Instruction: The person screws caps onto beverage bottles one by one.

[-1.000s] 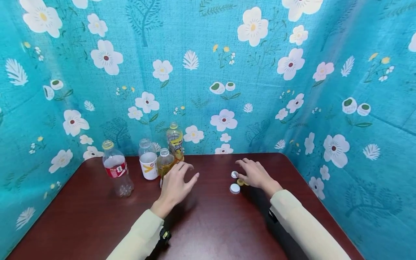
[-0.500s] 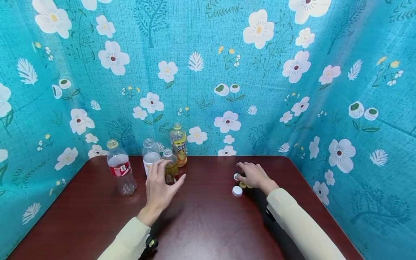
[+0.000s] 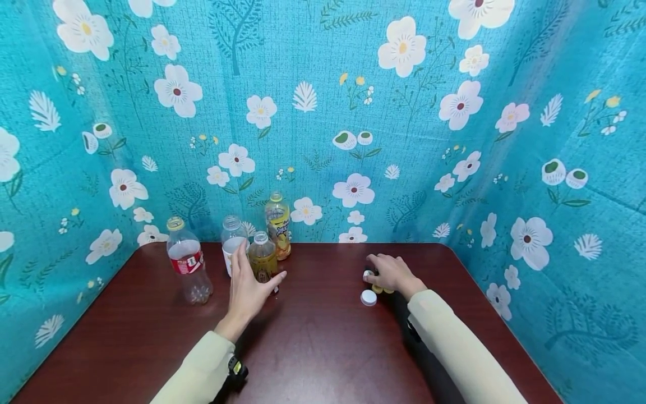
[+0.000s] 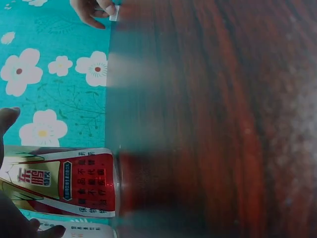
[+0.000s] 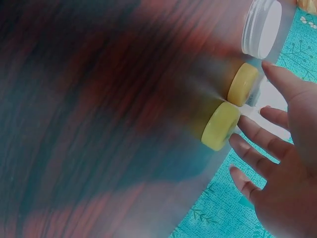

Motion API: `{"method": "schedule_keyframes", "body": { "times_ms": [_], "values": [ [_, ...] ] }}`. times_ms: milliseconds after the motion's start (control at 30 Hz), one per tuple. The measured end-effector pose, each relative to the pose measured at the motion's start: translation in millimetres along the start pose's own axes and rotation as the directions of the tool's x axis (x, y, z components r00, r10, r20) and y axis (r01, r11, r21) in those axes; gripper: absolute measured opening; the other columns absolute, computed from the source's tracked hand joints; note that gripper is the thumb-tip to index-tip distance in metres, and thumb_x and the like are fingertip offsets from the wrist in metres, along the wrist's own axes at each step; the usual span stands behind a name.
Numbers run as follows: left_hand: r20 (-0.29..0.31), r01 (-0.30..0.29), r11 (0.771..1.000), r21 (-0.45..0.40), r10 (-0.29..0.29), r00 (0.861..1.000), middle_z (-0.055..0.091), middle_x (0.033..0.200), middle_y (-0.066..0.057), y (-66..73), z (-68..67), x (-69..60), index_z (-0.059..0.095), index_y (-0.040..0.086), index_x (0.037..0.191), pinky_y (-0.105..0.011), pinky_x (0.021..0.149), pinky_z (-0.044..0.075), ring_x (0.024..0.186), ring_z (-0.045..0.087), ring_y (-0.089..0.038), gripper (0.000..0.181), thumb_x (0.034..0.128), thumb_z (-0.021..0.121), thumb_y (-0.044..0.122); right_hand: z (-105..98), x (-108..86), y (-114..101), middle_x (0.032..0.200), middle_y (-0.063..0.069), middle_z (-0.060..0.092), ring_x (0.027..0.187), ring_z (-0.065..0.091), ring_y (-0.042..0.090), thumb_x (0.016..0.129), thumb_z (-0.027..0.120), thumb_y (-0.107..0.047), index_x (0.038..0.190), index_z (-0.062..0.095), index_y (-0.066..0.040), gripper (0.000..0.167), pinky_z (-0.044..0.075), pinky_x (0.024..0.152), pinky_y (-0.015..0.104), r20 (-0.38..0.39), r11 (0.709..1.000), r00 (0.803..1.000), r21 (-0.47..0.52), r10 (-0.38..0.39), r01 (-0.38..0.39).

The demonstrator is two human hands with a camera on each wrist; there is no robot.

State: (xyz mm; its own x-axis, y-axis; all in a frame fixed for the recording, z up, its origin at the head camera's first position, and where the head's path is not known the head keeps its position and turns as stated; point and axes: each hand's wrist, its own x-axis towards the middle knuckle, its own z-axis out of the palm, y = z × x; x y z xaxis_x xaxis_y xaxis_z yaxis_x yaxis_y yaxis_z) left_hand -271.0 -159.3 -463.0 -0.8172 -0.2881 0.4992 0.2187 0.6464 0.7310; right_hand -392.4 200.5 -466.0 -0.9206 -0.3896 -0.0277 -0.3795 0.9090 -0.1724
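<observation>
A small bottle (image 3: pixel 264 258) stands upright at about 11 o'clock from the table's middle, its clear threaded neck above an amber-gold body; close up, the label shows gold, red and white with printed characters. The left hand (image 3: pixel 247 286) is at its 7 o'clock, thumb and fingers spread well apart; I cannot tell whether they touch it. Around this bottle stand a white-labelled bottle (image 3: pixel 232 242) at 10 o'clock, a red-labelled bottle (image 3: pixel 187 264) with a yellow neck ring at 9, and a yellow-labelled bottle (image 3: pixel 278 227) at 1.

The right hand (image 3: pixel 391 273) is at the table's 2 o'clock, fingers parted and thumb held away from them. A small white cap (image 3: pixel 368 275) sits at its 9 o'clock, two smooth yellow caps (image 5: pixel 221 126) at 7, and a ridged large white cap (image 3: pixel 368 297) just beyond those, at 8.

The table (image 3: pixel 313 348) is glossy red-brown with dark wood grain. Turquoise cloth (image 3: pixel 303 151) printed with white flowers and leaves hangs behind it and at both sides.
</observation>
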Motion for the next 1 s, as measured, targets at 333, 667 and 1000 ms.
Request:
{"method": "schedule_keyframes", "body": {
  "times_ms": [333,667,1000],
  "values": [
    [0.086,0.087,0.996,-0.025,-0.085,0.993,0.024,0.164,-0.018,-8.2,9.1,8.1,0.012,0.011,0.163,-0.059,0.117,0.032,0.148,0.031,-0.037,0.116,0.0807,0.087,0.042,2.9,8.8,-6.7,0.1,0.002,0.069,0.089,0.058,0.02,0.093,0.075,-0.037,0.112,0.069,-0.015,0.029,0.047,0.087,0.05,0.004,1.0,1.0,-0.019,-0.022,0.022],
    [0.084,0.144,0.986,-0.08,-0.137,0.987,0.028,0.162,-0.02,-13.0,15.6,12.1,0.011,0.013,0.163,-0.059,0.115,0.034,0.144,0.037,-0.039,0.115,0.0807,0.088,0.038,7.1,8.3,-12.7,0.096,-0.001,0.066,0.097,0.062,0.022,0.101,0.063,-0.024,0.105,0.061,-0.022,0.005,0.043,0.089,0.05,0.009,0.996,0.999,-0.075,-0.05,0.05],
    [0.092,0.151,0.986,-0.07,-0.145,0.985,0.034,0.158,-0.021,-16.9,18.2,13.2,0.015,0.012,0.161,-0.059,0.114,0.035,0.141,0.04,-0.039,0.11,0.0818,0.087,0.038,10.2,6.6,-10.5,0.097,0.0,0.068,0.096,0.062,0.023,0.103,0.063,-0.022,0.108,0.066,-0.021,0.006,0.045,0.089,0.05,-0.012,0.997,0.997,-0.012,-0.071,0.071]
  ]
}}
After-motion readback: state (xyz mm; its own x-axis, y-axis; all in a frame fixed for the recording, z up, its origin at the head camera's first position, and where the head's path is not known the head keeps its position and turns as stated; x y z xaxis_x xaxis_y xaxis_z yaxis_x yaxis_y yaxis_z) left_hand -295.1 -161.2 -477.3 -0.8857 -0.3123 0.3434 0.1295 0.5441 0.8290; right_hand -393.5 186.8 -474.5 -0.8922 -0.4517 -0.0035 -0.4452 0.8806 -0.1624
